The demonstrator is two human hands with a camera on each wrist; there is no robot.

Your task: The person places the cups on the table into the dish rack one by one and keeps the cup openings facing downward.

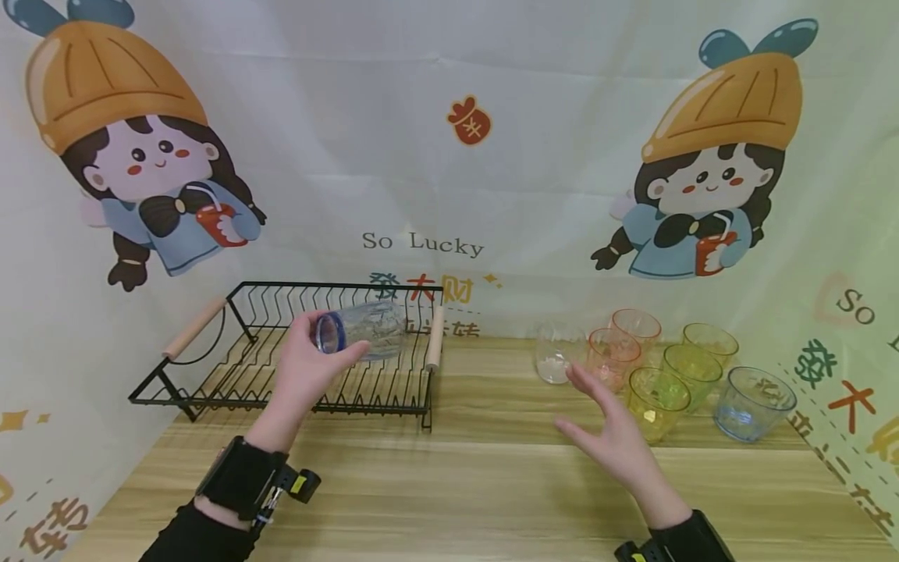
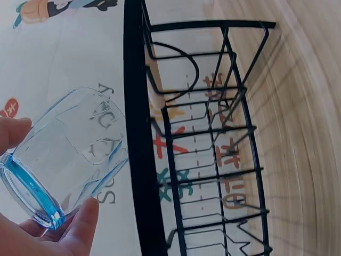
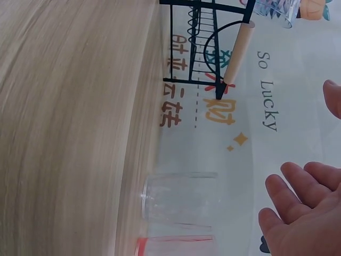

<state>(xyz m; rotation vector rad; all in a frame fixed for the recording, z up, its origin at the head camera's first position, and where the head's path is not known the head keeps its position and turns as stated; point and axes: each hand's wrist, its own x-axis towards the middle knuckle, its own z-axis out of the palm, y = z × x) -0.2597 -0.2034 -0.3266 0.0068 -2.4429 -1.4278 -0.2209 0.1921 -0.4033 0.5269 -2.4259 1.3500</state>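
My left hand grips a clear glass with a blue base, tilted on its side above the black dish rack. In the left wrist view the thumb and fingers hold the glass near its thick blue base, beside the rack's bar. My right hand hovers over the table with fingers spread and holds nothing. Nearest to it are a clear glass and a yellow glass. In the right wrist view the palm and relaxed fingers show.
Pink-red glasses, green-yellow glasses and a blue glass stand upright on the right of the wooden table. The rack has wooden handles at its two ends. A printed cloth hangs behind.
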